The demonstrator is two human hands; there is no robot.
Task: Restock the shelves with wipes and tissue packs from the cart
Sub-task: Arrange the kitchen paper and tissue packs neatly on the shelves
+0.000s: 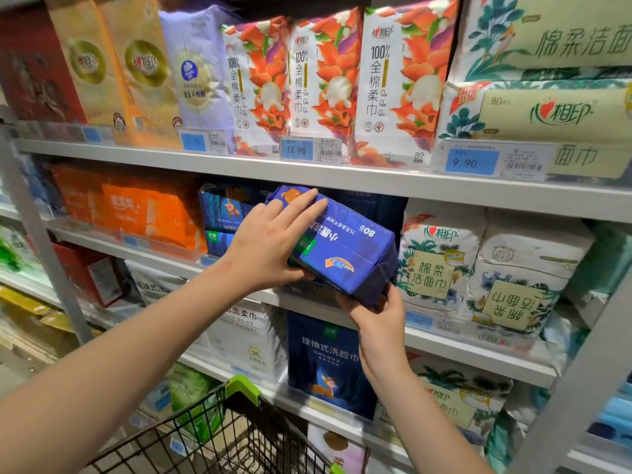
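Blue tissue pack [345, 244]: long axis angled into mid shelf [478, 354]; L hand [270, 248] flat on top, thumb under; R hand [376, 313] pinches near corner

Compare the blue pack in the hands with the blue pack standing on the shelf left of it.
The held blue pack is tilted, its print upside down; the shelved blue pack stands upright, print right way up. The left hand and right hand grip the held blue pack at the front of the shelf; the shelved blue pack rests on it, partly behind the left hand. Both are dark blue with an orange figure.
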